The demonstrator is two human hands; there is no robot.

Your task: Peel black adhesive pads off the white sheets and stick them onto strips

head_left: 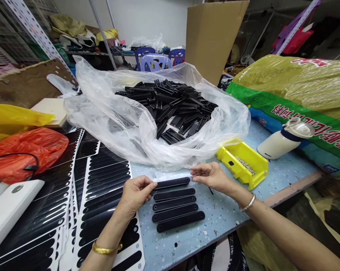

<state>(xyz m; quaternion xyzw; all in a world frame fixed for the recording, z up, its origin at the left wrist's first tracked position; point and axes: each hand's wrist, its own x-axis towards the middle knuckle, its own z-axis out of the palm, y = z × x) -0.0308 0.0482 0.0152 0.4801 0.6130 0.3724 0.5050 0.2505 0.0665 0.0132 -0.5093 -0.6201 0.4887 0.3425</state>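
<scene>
A narrow black strip [174, 183] with rounded ends and a small hole at its right end lies at the top of a column of several similar black strips [174, 206] on the blue speckled table. My left hand [137, 192] pinches its left end between thumb and fingers. Just beyond the other end is my right hand [211, 175], its thumb and fingers slightly apart and nothing visible between them. Behind both hands, a clear plastic bag [116, 124] lies open around a heap of black slotted plastic pieces [181, 105].
Sheets of black strip-shaped stickers [107, 188] cover the table's left side, beside a white device [14, 210] and a red plastic bag [28, 150]. At right stand a yellow bin [229, 160] holding small metal parts [246, 166], a white bottle [279, 143] and a large sack [299, 82].
</scene>
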